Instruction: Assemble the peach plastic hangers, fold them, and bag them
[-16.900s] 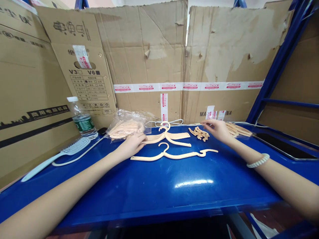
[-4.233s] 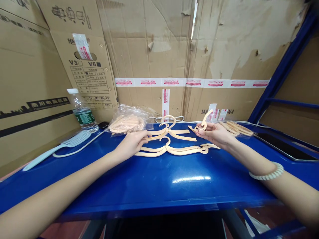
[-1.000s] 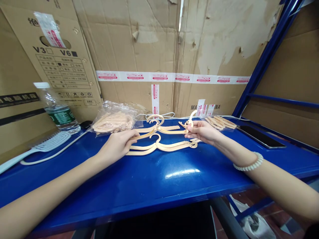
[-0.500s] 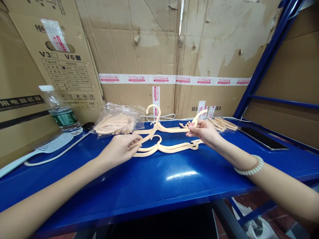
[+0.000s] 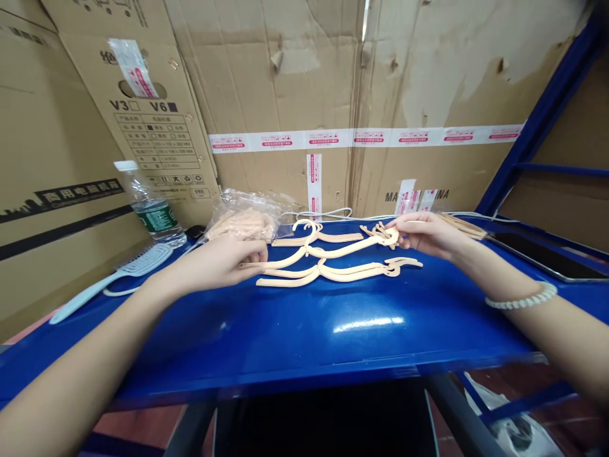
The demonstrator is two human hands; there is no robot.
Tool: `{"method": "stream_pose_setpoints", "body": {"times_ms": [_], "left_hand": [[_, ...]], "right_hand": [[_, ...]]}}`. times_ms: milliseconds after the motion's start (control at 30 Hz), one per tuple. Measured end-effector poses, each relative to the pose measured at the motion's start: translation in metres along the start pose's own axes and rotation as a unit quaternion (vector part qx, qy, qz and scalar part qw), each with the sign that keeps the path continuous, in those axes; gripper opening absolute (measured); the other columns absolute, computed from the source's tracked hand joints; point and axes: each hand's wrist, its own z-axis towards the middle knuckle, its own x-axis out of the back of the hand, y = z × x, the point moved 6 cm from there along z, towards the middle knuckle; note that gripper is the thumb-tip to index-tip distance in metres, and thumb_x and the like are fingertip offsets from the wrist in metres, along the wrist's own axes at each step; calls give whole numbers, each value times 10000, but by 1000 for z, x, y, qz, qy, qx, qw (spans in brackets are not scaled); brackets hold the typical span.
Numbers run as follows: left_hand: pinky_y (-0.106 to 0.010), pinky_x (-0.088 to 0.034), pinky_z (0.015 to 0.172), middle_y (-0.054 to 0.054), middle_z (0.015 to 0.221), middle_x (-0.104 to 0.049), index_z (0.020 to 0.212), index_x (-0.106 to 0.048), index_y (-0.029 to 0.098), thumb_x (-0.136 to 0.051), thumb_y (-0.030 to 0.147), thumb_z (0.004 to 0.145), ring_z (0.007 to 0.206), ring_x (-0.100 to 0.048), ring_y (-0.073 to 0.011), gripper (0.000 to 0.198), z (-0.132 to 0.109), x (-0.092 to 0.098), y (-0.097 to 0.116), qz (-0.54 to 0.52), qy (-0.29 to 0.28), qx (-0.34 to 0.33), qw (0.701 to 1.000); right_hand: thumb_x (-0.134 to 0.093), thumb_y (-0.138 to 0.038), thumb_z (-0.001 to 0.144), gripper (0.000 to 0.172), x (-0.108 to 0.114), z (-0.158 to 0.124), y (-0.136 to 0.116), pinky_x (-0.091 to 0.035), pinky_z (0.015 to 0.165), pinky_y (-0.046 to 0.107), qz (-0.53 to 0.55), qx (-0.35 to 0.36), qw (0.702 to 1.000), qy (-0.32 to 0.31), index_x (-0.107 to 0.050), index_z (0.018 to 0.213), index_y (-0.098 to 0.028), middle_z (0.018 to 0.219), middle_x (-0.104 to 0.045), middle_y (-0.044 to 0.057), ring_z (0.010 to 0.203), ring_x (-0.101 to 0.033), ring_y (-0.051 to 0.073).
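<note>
My left hand (image 5: 238, 259) is closed round the left end of a cream plastic clothes hanger (image 5: 340, 252). The fingers of my right hand (image 5: 425, 233) pinch the hanger's right end, beside a curved hook-like piece (image 5: 391, 237) there. Its main hook (image 5: 304, 224) tilts away from me toward the back. In front of it, other cream hangers (image 5: 352, 277) lie together on the blue tabletop, with a loose-looking hook piece (image 5: 405, 261) at their right end. Behind the held one is another hanger (image 5: 340, 238). Small cream hooks (image 5: 373, 230) are heaped near my right fingertips.
A clear plastic bag (image 5: 247, 219) of cream parts stands at the back left, near a water bottle (image 5: 157, 216) and a pale blue hairbrush (image 5: 137, 260). Cream strips (image 5: 461, 225) and a phone (image 5: 547, 255) lie at the right. Cardboard (image 5: 285, 95) walls the back of the blue table (image 5: 295, 343).
Both hands have lowered the held hanger toward the table, and its hook now leans back. My right hand shifted slightly outward with its end. The camera view has moved left.
</note>
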Motion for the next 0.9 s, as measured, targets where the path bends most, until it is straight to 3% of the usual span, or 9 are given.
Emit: {"method": "stream_pose_setpoints", "body": {"times_ms": [100,200,267,400,633,900], "left_hand": [[-245,-383,622,5,737,-640,751,-602,216,-541,334,864,686,-575,-163,174,-1,0,6,2,-5,-14,1000],[-244,-369,600,10,742,-632,727,-601,217,-566,266,829,672,-577,-158,119,1,-11,18,0,-28,-19,999],[-240,-348,562,22,724,-627,698,-587,219,-594,219,795,641,-573,-150,98,3,-20,25,-4,-46,-11,999],[-234,-328,532,30,685,-611,680,-577,216,-614,204,785,606,-560,-142,112,7,-32,31,-32,-55,-9,998],[-224,-367,600,19,751,-639,734,-600,207,-558,189,833,688,-584,-145,109,8,-35,26,-62,-80,17,995],[-246,-361,631,10,794,-627,789,-582,206,-541,209,860,720,-570,-161,83,11,-41,21,-37,-67,25,997]], "right_hand": [[-792,-274,629,214,0,-6,-6,-489,557,235,-149,-19,984,-98,-761,808,-160,698,-712,32,586,-612,122],[-778,-275,654,167,-7,-12,-6,-492,595,235,-311,-17,931,-190,-769,786,-173,744,-732,37,655,-638,142],[-767,-296,672,155,-8,-12,-3,-482,595,233,-370,-15,904,-212,-766,780,-185,775,-733,33,668,-635,141],[-768,-344,671,174,-5,-12,1,-449,588,233,-439,-11,870,-225,-748,746,-188,741,-704,20,646,-606,130],[-740,-442,682,296,-3,-15,4,-416,562,259,-454,-70,860,-224,-704,758,-159,712,-677,31,606,-574,136],[-691,-460,707,303,3,-9,9,-399,570,279,-509,-52,837,-194,-664,754,-161,690,-649,28,625,-559,161]]}}
